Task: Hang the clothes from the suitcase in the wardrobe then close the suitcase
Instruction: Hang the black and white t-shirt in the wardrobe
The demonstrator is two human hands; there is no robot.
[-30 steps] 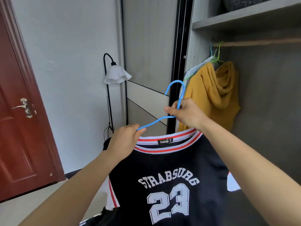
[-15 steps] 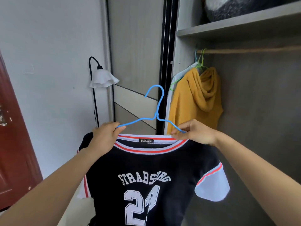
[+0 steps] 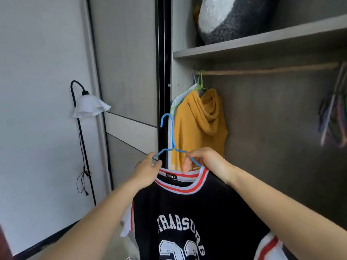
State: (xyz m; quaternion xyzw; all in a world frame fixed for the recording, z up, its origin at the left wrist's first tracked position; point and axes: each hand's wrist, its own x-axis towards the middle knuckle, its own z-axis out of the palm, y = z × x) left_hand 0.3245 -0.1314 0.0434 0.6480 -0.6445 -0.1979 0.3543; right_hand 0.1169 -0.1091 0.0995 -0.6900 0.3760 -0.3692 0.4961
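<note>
- The person stands at the open wardrobe [image 3: 262,128], both bare arms stretched out in front
- A black jersey [image 3: 187,212] with a red-and-white striped collar and white lettering on the chest hangs from a blue hanger [image 3: 170,136], held up in front of the wardrobe's left edge
- The left hand [image 3: 148,169] is pinched shut on the left arm of the hanger, right at the jersey's collar
- The right hand [image 3: 208,164] is closed on the right arm of the hanger, fingers curled over the wire where it runs into the collar
- The hanger's hook stands upright between the two hands, well below the wooden rail [image 3: 262,70] and not on it
- On the rail, at its left end, a mustard hoodie [image 3: 199,124] hangs on a green hanger, with a white garment just behind it against the side panel
- The blue hook overlaps the lower left edge of that hoodie from where I stand
- At the far right of the rail a bunch of bare hangers [image 3: 336,117] dangles, blurred
- Above the rail, a shelf [image 3: 262,45] carries a dark grey and white plush thing [image 3: 234,17]
- To the left, a floor lamp [image 3: 88,107] with a white frilled shade stands by the pale wall, its cord trailing down the pole
</note>
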